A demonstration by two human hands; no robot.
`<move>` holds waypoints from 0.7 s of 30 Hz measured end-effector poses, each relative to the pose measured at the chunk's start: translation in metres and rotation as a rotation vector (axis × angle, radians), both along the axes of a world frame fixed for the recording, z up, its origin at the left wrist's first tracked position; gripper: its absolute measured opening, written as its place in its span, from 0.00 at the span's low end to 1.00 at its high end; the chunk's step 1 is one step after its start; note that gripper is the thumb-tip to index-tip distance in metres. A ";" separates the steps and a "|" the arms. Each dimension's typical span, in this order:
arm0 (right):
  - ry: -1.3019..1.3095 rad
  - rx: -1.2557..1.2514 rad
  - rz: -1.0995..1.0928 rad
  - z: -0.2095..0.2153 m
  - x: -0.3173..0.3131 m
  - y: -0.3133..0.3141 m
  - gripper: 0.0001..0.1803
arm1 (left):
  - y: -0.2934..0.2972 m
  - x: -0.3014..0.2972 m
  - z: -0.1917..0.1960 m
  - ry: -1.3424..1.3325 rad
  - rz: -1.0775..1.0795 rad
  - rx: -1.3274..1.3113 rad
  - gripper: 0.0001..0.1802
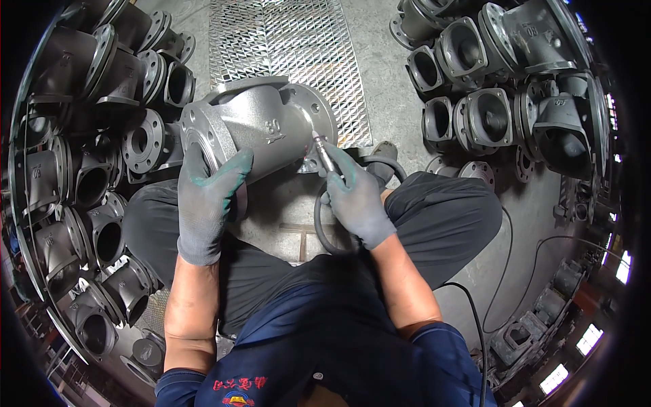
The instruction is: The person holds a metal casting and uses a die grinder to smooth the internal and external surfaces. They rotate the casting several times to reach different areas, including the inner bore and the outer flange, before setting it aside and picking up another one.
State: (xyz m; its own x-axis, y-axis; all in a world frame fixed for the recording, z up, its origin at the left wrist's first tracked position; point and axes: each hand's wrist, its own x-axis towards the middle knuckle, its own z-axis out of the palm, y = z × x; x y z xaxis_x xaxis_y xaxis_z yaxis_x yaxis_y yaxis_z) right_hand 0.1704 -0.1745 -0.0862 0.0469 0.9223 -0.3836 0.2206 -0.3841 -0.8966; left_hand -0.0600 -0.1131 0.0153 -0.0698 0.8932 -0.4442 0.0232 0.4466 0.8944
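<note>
A grey cast-metal valve body [261, 125] with round bolt-holed flanges lies on its side in front of me, between my knees. My left hand [207, 200], in a grey and green work glove, is closed over its near left flange, with the thumb laid along the rim. A slim metal die grinder [326, 157] is in my gloved right hand [356, 203], fingers wrapped round it. Its tip meets the casting close to the inner side of the right flange [317, 108]. A dark hose [320, 220] loops below the right hand.
Similar valve castings [95, 176] are stacked along the left, and more castings [488, 115] stand at the right. A diamond-patterned metal sheet [285, 41] lies on the floor beyond the workpiece. Thin black cables [505, 271] trail across the floor at right.
</note>
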 end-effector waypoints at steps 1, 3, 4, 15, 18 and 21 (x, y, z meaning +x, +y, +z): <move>-0.170 0.102 0.031 -0.007 -0.005 0.001 0.29 | 0.000 -0.001 0.002 -0.018 0.010 -0.061 0.35; -0.157 0.122 0.000 -0.013 -0.012 -0.001 0.30 | -0.003 -0.002 -0.009 0.050 0.005 0.049 0.34; -0.156 0.126 0.001 -0.010 -0.015 -0.002 0.30 | -0.005 -0.002 -0.013 0.015 0.036 0.084 0.34; -0.025 -0.114 -0.022 -0.007 -0.013 0.004 0.31 | -0.014 -0.007 -0.009 0.137 -0.142 0.124 0.37; -0.048 -0.073 0.047 -0.003 0.002 0.015 0.31 | -0.019 -0.011 -0.019 0.170 -0.151 0.183 0.39; -0.235 0.048 0.199 0.028 0.013 0.050 0.29 | -0.019 -0.016 -0.020 0.166 -0.159 0.156 0.40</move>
